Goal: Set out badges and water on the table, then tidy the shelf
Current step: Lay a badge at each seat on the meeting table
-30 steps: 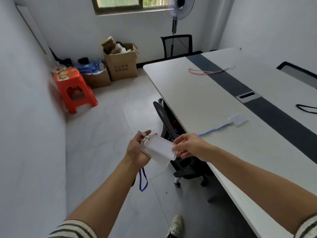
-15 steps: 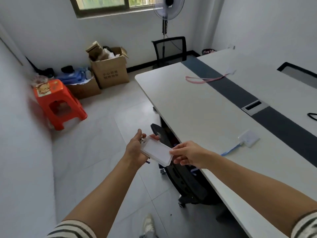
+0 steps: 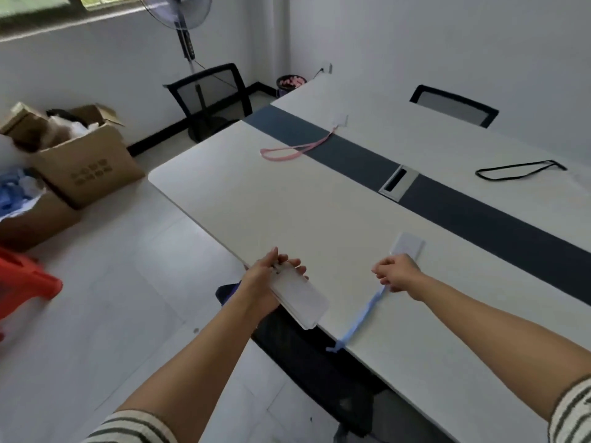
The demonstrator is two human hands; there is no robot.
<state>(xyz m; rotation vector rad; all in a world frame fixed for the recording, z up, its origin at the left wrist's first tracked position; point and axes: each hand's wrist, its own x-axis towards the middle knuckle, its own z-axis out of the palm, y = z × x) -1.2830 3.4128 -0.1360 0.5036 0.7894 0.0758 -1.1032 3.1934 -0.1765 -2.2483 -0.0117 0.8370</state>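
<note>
My left hand (image 3: 262, 282) grips a stack of white badge holders (image 3: 300, 298) by its clip end, just off the near edge of the white table (image 3: 287, 212). A white badge (image 3: 407, 245) lies on the table, and its light blue lanyard (image 3: 363, 318) trails over the edge. My right hand (image 3: 396, 274) sits with curled fingers on that lanyard, right below the badge. Farther along lie a badge with a pink lanyard (image 3: 295, 150) and a black lanyard (image 3: 521, 171).
A black office chair (image 3: 319, 366) is tucked under the table below my hands. Cardboard boxes (image 3: 86, 161), an orange stool (image 3: 22, 279), a standing fan (image 3: 184, 24) and another chair (image 3: 211, 94) stand to the left and back. A cable slot (image 3: 398, 182) sits in the table's dark strip.
My right hand has let go of the badge stack and moved right to the blue lanyard on the table. My view has turned right over the table. The left hand still holds the stack.
</note>
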